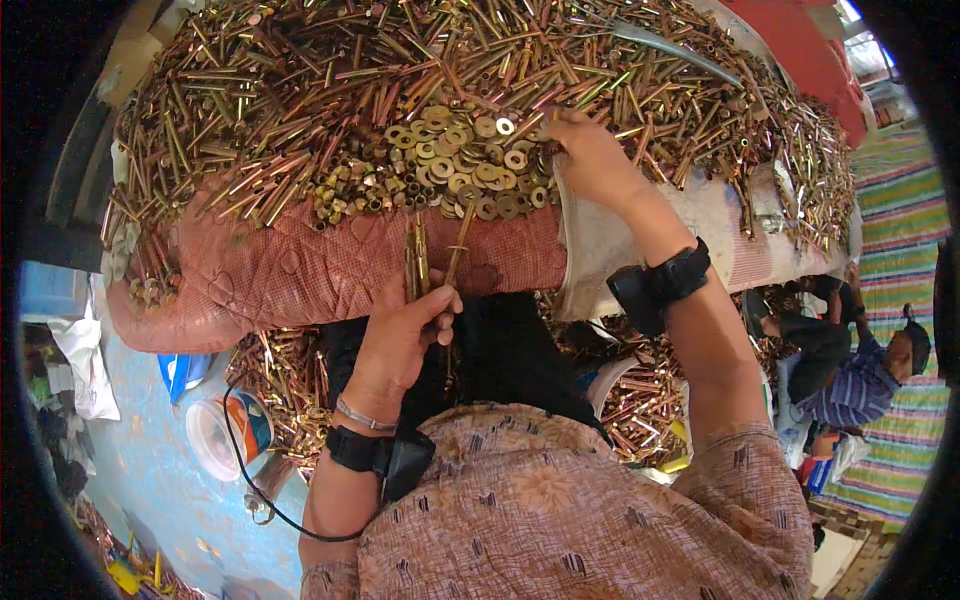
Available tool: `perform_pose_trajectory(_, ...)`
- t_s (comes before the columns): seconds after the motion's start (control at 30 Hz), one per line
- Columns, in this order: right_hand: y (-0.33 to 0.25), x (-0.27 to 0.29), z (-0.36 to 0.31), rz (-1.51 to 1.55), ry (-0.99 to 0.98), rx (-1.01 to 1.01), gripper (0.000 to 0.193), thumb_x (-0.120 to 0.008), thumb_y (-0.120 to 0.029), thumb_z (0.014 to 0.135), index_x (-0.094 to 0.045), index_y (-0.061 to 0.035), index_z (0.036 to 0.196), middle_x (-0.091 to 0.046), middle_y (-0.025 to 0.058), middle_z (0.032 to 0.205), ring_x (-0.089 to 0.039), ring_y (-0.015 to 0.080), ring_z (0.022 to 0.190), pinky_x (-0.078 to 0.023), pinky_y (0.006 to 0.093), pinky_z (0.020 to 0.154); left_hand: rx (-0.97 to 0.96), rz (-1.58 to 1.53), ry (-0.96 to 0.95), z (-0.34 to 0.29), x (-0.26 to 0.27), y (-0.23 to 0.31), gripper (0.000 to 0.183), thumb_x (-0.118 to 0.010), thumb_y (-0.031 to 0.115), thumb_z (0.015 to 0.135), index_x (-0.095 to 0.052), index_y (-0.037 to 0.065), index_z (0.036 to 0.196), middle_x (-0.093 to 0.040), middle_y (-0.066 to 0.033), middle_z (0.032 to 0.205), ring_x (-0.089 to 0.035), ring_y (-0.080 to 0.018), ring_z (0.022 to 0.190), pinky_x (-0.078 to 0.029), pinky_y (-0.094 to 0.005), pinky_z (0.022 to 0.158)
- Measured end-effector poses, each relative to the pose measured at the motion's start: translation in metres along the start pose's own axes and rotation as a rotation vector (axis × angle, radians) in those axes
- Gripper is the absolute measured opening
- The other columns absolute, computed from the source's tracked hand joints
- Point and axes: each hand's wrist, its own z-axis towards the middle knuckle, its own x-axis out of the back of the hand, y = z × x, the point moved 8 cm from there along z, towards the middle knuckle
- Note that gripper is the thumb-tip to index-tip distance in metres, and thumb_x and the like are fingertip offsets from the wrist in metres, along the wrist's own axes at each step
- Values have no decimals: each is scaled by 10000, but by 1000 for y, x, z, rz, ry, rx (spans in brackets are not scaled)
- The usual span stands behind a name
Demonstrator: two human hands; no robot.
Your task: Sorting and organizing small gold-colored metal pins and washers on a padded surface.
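My left hand (405, 325) is closed around a few slim brass-coloured anchor bolts (418, 260), which stand up from the fingers in front of the table edge. One bolt (459, 240) leans apart from the others and carries a flat washer. Reaching over the padded edge, my right hand (595, 160) has its fingers bent together at the metal pile, just right of a heap of flat washers (460, 160). Whatever those fingertips pinch is hidden. Left of the washers lies a cluster of small nuts (365, 185).
A big heap of loose metal rods (350, 80) covers the table, with a curved grey strip (675, 52) on it. Red quilted cloth (270, 270) pads the near edge. Below are a white tub (225, 435) and a container of rods (645, 410). Another person (850, 380) sits at right.
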Motion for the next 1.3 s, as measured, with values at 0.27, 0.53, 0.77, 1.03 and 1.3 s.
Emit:
perform_pose_trajectory(0.27,-29,44,-17,278,471,-82,200,-544,-104,819,-529,-14,997,-558,127,884,-574,274,832,-488,338,748,21,16,-2,1,5,-6,199,-580,92,817,-459,55,971,-543,-48,755,-473,-99,600,-383,-214,475)
perform_pose_trajectory(0.53,-44,-39,-37,1705,305,-709,164,-483,-185,898,-494,-29,950,-570,75,815,-602,198,739,-536,346,638,41,23,-26,-4,3,-6,212,-590,84,810,-463,60,978,-550,-46,730,-486,-103,580,-393,-217,464)
perform_pose_trajectory(0.77,-42,-44,-40,1806,360,-815,156,-478,-171,900,-493,-16,900,-563,120,827,-593,280,787,-519,459,673,7,43,-33,-6,3,-4,189,-594,85,807,-480,55,954,-556,-46,722,-493,-98,567,-405,-216,454)
perform_pose_trajectory(1.03,-47,-44,-38,1694,206,-850,173,-500,-167,885,-470,-7,942,-553,125,817,-605,264,729,-551,436,626,14,154,-30,-6,7,-4,184,-576,62,803,-495,30,965,-562,-53,713,-500,-99,563,-430,-225,470)
perform_pose_trajectory(1.3,-77,-31,-40,1508,41,-850,142,-534,-157,864,-503,-24,904,-577,81,783,-604,215,690,-513,342,569,34,35,-37,-8,-5,-2,262,-581,87,810,-484,32,1047,-572,-55,746,-502,-101,599,-437,-233,500)
